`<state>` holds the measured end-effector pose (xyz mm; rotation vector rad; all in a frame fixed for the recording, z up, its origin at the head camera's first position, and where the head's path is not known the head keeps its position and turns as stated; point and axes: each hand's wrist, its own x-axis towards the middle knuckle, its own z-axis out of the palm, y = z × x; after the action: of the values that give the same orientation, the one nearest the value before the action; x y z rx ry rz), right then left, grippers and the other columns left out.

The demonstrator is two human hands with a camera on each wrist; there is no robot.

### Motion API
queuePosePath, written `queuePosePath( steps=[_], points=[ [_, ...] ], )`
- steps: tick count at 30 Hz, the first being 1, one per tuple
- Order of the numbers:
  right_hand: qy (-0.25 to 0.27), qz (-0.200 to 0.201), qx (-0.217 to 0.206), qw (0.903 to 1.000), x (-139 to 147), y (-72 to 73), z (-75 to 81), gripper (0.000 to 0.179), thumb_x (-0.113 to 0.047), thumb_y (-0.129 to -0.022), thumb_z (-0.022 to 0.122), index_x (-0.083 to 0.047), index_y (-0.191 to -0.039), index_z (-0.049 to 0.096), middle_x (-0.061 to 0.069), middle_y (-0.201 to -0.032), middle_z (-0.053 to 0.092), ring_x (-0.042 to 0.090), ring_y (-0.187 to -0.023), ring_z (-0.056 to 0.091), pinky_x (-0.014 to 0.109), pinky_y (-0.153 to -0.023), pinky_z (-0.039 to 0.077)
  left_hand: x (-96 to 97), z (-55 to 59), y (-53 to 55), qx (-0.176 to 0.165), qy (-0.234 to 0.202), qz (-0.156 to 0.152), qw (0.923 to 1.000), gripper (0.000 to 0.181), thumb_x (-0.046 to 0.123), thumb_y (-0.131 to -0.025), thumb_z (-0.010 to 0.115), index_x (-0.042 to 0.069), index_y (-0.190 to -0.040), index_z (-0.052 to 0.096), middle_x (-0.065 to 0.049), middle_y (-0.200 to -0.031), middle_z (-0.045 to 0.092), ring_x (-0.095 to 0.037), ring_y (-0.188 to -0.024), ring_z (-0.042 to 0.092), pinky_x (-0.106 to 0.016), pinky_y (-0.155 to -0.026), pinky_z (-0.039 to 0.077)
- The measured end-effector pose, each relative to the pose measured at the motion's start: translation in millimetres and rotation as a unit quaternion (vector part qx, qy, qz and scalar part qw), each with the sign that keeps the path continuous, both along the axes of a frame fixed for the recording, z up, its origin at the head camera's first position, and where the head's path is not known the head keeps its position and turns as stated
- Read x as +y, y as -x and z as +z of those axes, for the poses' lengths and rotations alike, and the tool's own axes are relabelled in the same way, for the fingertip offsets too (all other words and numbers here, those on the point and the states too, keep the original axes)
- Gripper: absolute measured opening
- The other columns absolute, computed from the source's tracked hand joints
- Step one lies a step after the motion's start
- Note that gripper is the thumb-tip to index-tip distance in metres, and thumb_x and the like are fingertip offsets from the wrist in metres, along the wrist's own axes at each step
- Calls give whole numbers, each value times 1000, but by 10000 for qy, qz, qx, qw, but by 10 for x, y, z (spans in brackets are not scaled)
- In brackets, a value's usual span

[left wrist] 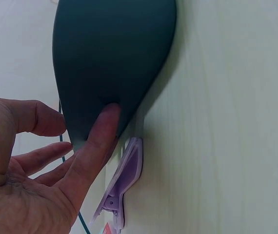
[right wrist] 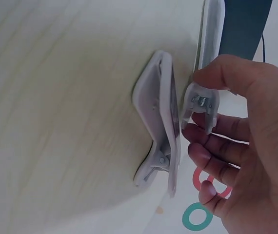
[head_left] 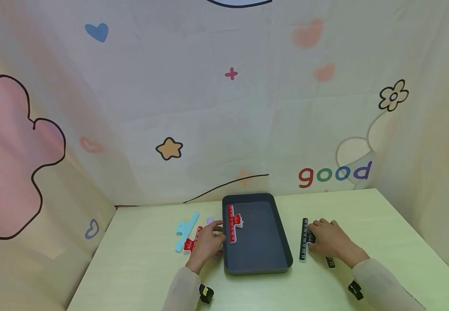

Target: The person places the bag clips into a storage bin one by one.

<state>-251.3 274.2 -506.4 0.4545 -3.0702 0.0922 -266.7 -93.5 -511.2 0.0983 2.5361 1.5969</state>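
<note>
My left hand (head_left: 205, 247) is at the left wall of a dark grey tray (head_left: 261, 246). In the left wrist view its fingers (left wrist: 97, 139) lie against the tray's outer side, and a purple clip (left wrist: 129, 170) is on the table beside them. My right hand (head_left: 332, 237) pinches the handle of a black-and-white clip (head_left: 304, 242) with a piano-key pattern, right of the tray. Another such clip (right wrist: 158, 112) stands close by, mostly hidden under the hand in the head view. Inside the tray, along its left side, lies a red piano-key clip (head_left: 232, 224).
Left of the left hand are a light blue clip (head_left: 187, 232) and a red clip (head_left: 189, 245), the red one partly covered by the hand. A printed cloth (head_left: 208, 108) hangs behind the pale table (head_left: 138, 268).
</note>
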Motion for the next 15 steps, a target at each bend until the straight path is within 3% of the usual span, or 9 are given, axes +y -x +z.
queuePosePath(
  steps=[9, 15],
  points=[
    [449, 189, -90, 9988, 9, -3, 161, 42, -30, -82, 74, -1, -110, 64, 7, -101, 62, 21, -90, 54, 45, -87, 53, 9, 6, -11, -45, 10, 18, 10000, 51, 10, -90, 60, 8, -140, 51, -19, -127, 61, -21, -81, 67, -33, -53, 59],
    [491, 277, 117, 9983, -3, -6, 258, 42, -29, -82, 74, -1, -112, 63, 9, -106, 63, 25, -97, 57, 48, -93, 52, 11, -2, -12, -33, 15, 36, 10000, 51, 11, -90, 60, 8, -140, 51, -18, -126, 61, -21, -81, 67, -32, -53, 59]
  ],
)
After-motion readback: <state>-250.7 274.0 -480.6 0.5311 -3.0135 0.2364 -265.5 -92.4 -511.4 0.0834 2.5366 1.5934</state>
